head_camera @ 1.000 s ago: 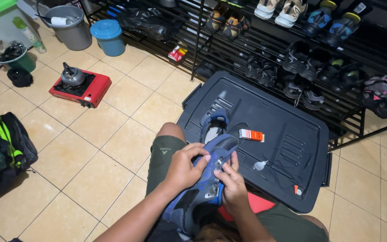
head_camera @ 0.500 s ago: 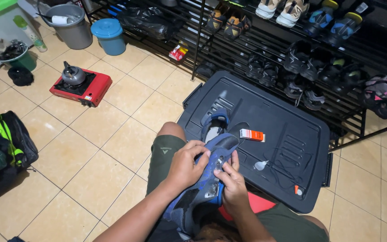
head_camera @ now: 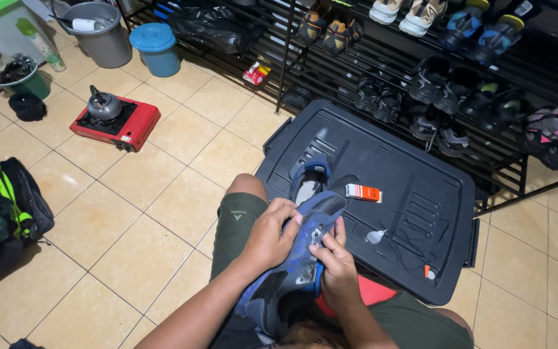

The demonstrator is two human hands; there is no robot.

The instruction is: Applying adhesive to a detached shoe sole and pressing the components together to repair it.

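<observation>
A blue shoe [head_camera: 298,258] is held over the lap, just before the black lid [head_camera: 414,194], gripped by the left hand [head_camera: 269,236] and pinched by the right hand [head_camera: 338,271]. On the lid lie a second shoe [head_camera: 309,183] and a small orange-white box [head_camera: 363,192]. Far left of the lid, a grey bucket [head_camera: 98,35] holds a white roll.

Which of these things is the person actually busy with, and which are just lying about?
In use:
left hand and right hand gripping the blue shoe
second blue shoe, small orange box and cords on the black bin lid

Lying about:
red camping stove with kettle
grey bucket
shoe rack
green bag
</observation>
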